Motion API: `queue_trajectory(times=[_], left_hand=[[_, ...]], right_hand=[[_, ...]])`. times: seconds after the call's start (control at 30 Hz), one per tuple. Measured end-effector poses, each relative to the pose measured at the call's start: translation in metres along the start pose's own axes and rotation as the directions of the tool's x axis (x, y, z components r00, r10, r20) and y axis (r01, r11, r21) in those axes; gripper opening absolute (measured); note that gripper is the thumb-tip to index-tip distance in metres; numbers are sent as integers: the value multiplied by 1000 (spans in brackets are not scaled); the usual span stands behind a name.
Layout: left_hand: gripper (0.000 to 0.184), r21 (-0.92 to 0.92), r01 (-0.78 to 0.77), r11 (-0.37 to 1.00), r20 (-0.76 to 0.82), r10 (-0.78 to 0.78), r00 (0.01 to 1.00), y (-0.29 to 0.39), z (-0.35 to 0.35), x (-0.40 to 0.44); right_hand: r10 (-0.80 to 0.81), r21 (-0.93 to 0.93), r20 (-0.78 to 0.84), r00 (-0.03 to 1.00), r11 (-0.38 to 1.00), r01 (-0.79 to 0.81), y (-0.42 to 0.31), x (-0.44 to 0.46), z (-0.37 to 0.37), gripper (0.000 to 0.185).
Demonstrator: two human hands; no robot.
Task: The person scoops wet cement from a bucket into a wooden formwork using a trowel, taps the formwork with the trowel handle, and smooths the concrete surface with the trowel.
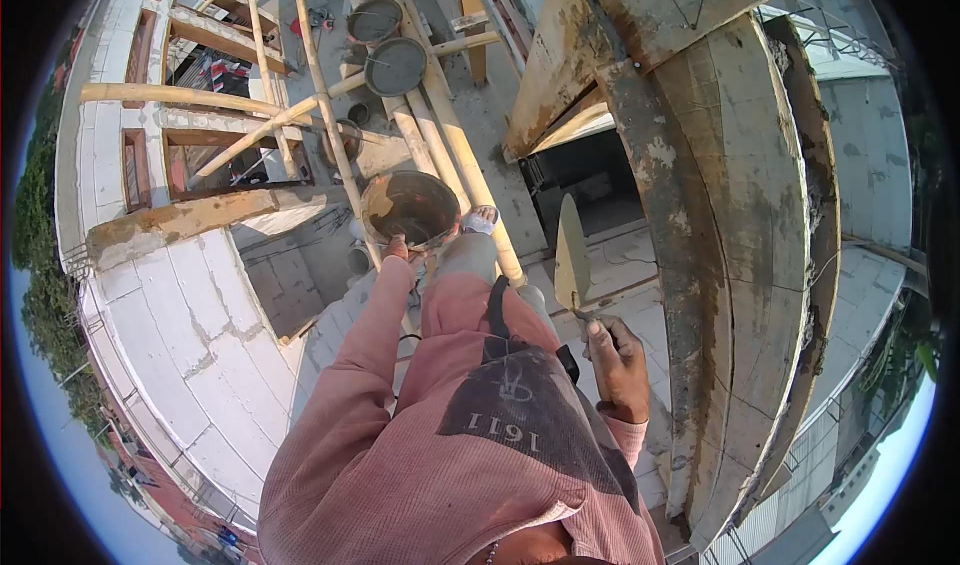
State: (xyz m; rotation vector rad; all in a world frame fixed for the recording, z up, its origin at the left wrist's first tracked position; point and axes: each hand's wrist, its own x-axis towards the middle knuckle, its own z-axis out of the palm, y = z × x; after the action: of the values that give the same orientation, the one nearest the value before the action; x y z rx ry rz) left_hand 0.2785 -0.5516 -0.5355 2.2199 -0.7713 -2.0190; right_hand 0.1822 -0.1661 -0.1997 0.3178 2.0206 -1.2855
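My left hand [398,248] grips the near rim of a wide, shallow mortar bucket [438,210], tilted so that its grey-smeared inside faces up. Wet-looking residue coats the bottom. At my right side, my right hand [617,365] is closed round the handle of a pointed trowel [570,255]. Its blade points forward, away from my body, and has a dull coating. The trowel is apart from the bucket. Beyond the bucket, two more buckets hold grey mortar: a nearer one [395,67] and a farther one [374,22].
Bamboo poles [455,145] run lengthwise under my foot, with other poles [325,115] crossing at the left. A white block wall [190,335] stands left. On the right rises stained wooden formwork [725,215], beside a dark opening [585,190]. The floor lies well below.
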Motion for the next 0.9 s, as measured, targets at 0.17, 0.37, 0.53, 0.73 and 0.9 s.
queue_trajectory(times=[0.17, 0.37, 0.53, 0.73, 0.9], left_hand=[[52, -117, -7, 993, -174, -13, 985, 29, -59, 13], [48, -239, -50, 970, -274, -18, 962, 45, -100, 0], [46, -262, 26, 965, -248, -94, 964, 6, -146, 92], [40, -275, 28, 961, -224, -92, 970, -29, -147, 158], [42, -256, 65, 964, -178, -113, 978, -2, -118, 152]], right_hand=[[-98, -205, 97, 990, 972, 116, -53, 80, 28, 40], [-152, -295, 167, 974, 935, 197, -83, 135, 50, 41], [-187, -328, 201, 962, 912, 246, -71, 155, 97, 48], [-226, -377, 215, 950, 878, 294, -100, 190, 124, 56], [-175, -355, 236, 956, 900, 252, -134, 224, 138, 62]])
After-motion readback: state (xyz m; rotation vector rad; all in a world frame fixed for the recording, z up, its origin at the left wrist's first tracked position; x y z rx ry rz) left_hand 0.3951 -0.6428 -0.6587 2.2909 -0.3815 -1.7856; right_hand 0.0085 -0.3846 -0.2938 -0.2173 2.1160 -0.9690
